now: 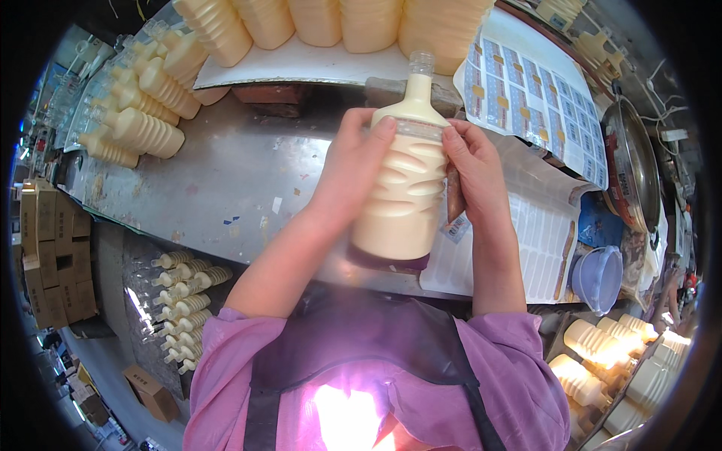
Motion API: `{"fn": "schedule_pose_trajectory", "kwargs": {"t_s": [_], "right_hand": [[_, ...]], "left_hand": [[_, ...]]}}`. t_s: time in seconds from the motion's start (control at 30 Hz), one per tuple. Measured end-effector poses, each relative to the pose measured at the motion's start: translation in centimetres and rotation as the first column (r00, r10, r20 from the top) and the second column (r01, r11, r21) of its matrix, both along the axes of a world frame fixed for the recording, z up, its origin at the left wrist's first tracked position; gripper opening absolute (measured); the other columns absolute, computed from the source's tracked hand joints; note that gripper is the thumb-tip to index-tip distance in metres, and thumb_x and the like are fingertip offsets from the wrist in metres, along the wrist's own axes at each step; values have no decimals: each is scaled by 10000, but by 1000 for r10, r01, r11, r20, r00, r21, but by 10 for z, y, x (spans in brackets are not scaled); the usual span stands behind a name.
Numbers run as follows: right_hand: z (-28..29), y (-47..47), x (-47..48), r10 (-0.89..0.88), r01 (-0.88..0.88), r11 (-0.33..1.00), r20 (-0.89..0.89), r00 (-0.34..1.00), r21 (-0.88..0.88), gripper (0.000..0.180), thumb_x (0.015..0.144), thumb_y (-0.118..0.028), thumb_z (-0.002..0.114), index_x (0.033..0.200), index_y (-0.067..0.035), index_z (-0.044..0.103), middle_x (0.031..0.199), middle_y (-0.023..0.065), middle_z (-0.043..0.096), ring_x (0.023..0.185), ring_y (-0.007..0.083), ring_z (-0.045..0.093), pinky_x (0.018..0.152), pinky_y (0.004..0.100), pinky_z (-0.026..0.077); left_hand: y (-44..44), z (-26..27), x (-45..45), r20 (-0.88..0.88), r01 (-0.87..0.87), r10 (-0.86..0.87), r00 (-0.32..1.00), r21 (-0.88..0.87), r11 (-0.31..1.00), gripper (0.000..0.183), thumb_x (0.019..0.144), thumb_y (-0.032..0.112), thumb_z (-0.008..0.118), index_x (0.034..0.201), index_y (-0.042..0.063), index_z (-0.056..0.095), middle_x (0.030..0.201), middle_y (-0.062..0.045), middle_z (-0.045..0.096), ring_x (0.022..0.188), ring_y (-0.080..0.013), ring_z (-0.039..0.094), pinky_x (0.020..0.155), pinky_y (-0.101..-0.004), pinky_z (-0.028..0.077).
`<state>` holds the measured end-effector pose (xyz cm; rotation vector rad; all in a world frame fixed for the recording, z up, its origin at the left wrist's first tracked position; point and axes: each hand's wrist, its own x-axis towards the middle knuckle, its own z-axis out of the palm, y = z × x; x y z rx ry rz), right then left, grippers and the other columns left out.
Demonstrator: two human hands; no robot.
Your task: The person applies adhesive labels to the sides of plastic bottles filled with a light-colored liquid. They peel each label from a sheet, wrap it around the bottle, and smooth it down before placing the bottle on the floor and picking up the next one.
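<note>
A large cream-coloured bottle [409,186] with a ribbed body and a clear threaded neck stands before me at the metal table's near side, its base on something dark purple. My left hand [361,152] lies on its left shoulder, thumb on a clear strip [417,129] with fine print that runs across the upper body. On the right, the thumb and fingertips of my right hand [474,163] touch the strip's other end. A brown, pointed flat piece [454,194] shows between that palm and the bottle; whether the hand holds it, I cannot tell.
Sheets of printed labels [527,96] lie at the upper right, above a whitish backing sheet [530,242]. A blue bucket [598,279] is at the right edge. More cream bottles [149,132] crowd the far and left sides. Smaller ones [186,304] and cardboard boxes [56,253] are lower left.
</note>
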<state>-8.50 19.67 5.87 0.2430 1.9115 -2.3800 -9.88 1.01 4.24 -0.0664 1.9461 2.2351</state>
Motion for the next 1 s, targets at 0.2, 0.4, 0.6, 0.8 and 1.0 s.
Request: {"fn": "schedule_pose_trajectory", "kwargs": {"t_s": [0.2,0.4,0.6,0.8,1.0], "right_hand": [[-1,0,0,-7,7,1000,1,1000,-5,414,1009,-257,680,1260,49,559,1043,85,701,930,96,645,829,252,511],[5,-5,2,-35,35,999,14,999,19,403,1035,-306,628,1262,25,585,956,31,665,846,77,603,777,230,486],[-2,18,13,-3,-7,988,66,998,154,477,1095,-378,485,1304,42,573,751,-37,522,464,26,416,373,183,306],[-13,13,23,44,-47,998,88,995,30,501,1097,-403,474,1287,43,600,748,-43,518,470,25,422,387,184,300],[-12,10,23,57,-60,998,106,993,18,407,1095,-382,485,1154,-5,627,734,-46,504,467,35,425,388,191,297]], "left_hand": [[2,2,1,7,-6,6,1000,24,1000,355,1063,346,577,1235,42,514,1113,-77,638,1007,-119,600,876,-280,514],[-1,-3,1,1,14,-14,1000,48,999,408,1054,332,588,1309,28,489,1181,-92,623,1034,-134,605,914,-281,507],[-9,-8,19,69,174,-187,980,160,972,594,997,248,666,1467,2,398,1310,-127,599,1144,-180,614,998,-331,513],[-4,-1,24,79,177,-182,980,61,982,647,957,226,718,1465,-17,400,1320,-134,608,1161,-185,621,976,-343,534],[-3,6,25,27,145,-143,989,-115,983,643,943,269,732,1435,-29,444,1286,-138,638,1132,-175,639,961,-334,540]]}}
